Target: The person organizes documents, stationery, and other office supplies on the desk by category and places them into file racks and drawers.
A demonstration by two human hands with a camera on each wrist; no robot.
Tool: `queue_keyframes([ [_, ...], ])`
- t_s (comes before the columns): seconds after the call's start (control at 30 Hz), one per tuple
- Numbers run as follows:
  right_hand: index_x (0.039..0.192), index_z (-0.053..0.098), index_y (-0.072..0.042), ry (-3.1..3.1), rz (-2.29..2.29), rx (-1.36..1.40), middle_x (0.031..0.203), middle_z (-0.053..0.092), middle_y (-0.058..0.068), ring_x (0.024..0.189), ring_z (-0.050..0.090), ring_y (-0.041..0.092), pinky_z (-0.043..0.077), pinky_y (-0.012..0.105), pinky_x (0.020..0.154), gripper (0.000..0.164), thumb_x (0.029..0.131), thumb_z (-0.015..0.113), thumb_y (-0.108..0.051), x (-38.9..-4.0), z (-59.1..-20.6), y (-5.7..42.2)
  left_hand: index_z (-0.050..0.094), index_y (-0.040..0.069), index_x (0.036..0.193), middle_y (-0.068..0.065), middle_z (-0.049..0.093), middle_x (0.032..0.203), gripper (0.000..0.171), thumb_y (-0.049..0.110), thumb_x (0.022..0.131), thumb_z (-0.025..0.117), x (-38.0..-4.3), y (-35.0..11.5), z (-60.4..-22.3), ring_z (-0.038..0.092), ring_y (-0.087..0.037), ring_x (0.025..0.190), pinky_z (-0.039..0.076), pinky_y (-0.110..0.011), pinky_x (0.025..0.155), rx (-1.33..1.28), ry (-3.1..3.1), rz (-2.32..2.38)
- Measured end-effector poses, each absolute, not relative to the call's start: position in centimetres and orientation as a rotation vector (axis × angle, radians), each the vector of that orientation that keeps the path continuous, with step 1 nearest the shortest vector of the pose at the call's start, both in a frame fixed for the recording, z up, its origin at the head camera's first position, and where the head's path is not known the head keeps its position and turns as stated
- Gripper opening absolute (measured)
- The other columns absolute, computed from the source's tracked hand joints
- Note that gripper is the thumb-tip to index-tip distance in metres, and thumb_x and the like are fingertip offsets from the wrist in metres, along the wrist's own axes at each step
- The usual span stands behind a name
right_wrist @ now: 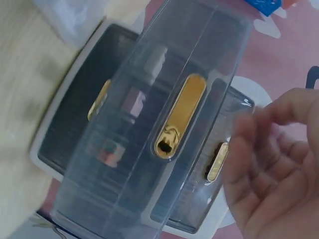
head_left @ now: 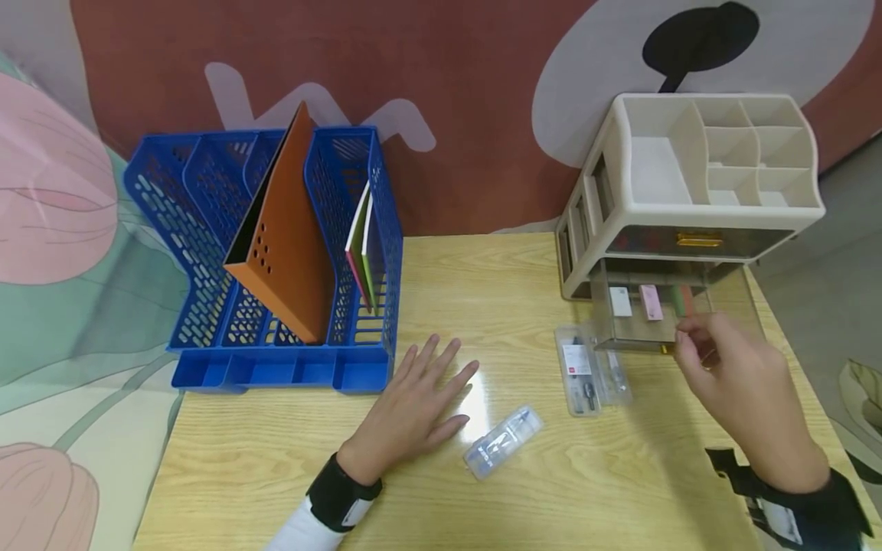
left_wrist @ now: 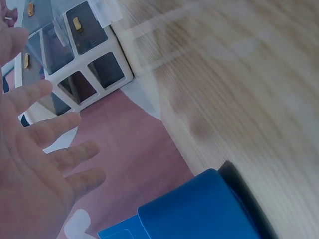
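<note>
My right hand (head_left: 740, 390) is at the front right of a pulled-out clear drawer (head_left: 630, 333), fingers loosely bent. In the right wrist view the thumb and fingers show nothing between them, beside the drawer with its gold handle (right_wrist: 182, 114). Inside the drawer lie a small white block (head_left: 620, 301), a pink block (head_left: 651, 302) and a green and red block (head_left: 682, 301). My left hand (head_left: 413, 409) rests palm down on the table, fingers spread, between a blue file rack (head_left: 282, 367) and a small clear case (head_left: 503, 441).
The drawer belongs to a white desktop organizer (head_left: 723, 207) with top compartments. Before it lies an opened clear case (head_left: 579, 371) with dark pieces inside. An orange folder (head_left: 289, 237) and thin booklets (head_left: 361, 249) stand in the rack. The table's right edge runs near my right forearm.
</note>
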State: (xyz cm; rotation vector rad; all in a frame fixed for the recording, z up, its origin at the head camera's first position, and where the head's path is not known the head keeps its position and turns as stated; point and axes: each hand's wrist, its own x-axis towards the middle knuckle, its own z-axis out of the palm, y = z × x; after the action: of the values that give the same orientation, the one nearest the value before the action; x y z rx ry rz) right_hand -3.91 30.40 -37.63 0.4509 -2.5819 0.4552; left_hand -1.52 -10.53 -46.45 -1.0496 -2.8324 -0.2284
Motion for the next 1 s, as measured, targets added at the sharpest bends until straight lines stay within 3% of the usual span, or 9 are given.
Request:
queue_keyframes([
  [0.13,0.092,0.07,-0.007,-2.636,0.567,0.479,0.067,0.068,-0.003,0.057,0.053,-0.007,0.043,0.009,0.051,0.009,0.084,0.069,-0.003,-3.1,-38.4,30.5,0.037,0.028,0.161,-0.011,0.03,0.17,0.07,0.056,0.1,0.055,-1.5,-10.5,-46.3,0.028,-0.041,0.156,0.028,-0.059,0.125,-1.042,-2.833,-0.199],
  [0.23,0.093,0.072,-0.009,-2.706,0.661,0.485,0.07,0.07,-0.006,0.061,0.055,-0.012,0.046,0.006,0.054,0.009,0.088,0.071,-0.002,-2.7,-39.1,30.3,0.037,0.027,0.161,-0.012,0.03,0.169,0.07,0.056,0.1,0.055,-1.5,-10.5,-46.2,0.028,-0.041,0.156,0.028,-0.059,0.124,-1.044,-2.834,-0.19],
  [0.67,0.108,0.078,-0.004,-2.852,0.962,0.378,0.085,0.079,0.005,0.064,0.066,-0.005,0.05,0.012,0.051,0.015,0.099,0.066,-0.005,-1.8,-41.1,30.3,0.038,0.027,0.161,-0.012,0.032,0.169,0.071,0.057,0.099,0.057,-1.6,-10.7,-46.0,0.029,-0.042,0.155,0.03,-0.059,0.123,-1.029,-2.848,-0.167],
  [1.0,0.125,0.069,0.005,-2.9,1.696,-0.131,0.096,0.079,-0.013,0.079,0.077,0.015,0.063,0.029,0.069,0.042,0.107,0.057,-0.03,-2.7,-43.2,33.0,0.041,0.026,0.16,-0.012,0.035,0.167,0.07,0.057,0.099,0.058,-1.5,-10.7,-45.9,0.03,-0.042,0.155,0.031,-0.06,0.123,-1.025,-2.854,-0.18],
])
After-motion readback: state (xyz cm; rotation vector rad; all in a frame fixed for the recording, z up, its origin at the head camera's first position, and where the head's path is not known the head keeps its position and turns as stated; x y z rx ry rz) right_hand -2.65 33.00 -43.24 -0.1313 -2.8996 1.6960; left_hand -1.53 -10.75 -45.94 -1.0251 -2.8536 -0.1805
